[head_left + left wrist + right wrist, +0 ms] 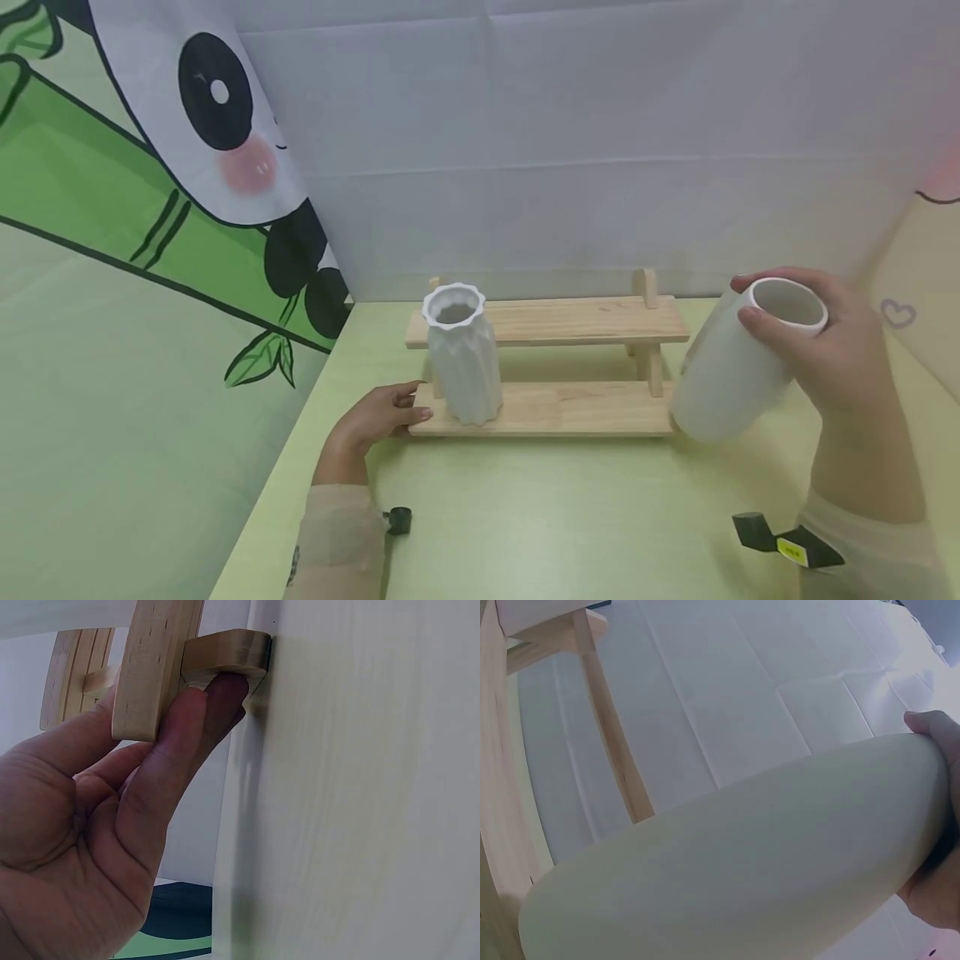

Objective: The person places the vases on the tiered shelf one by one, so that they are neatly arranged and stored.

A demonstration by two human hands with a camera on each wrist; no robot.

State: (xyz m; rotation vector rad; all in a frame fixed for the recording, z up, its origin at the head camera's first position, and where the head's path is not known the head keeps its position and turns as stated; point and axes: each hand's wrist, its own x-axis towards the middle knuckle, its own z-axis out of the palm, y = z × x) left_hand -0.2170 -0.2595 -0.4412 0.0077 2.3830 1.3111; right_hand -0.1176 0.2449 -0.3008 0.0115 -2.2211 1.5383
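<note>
My left hand pinches the left end of the lower board of a two-tier wooden shelf. In the left wrist view, the thumb and fingers lie around the board's end. A white fluted vase stands upright on that lower board, near its left end. At the right, my right hand grips a smooth white vase around its rim. This vase is tilted, its base close to the right end of the lower board. The right wrist view shows its side filling the foreground.
The shelf's upper board sits behind and above the lower one. The pale yellow table spreads in front. A white cloth wall rises at the back, and a panda-printed cloth covers the left side.
</note>
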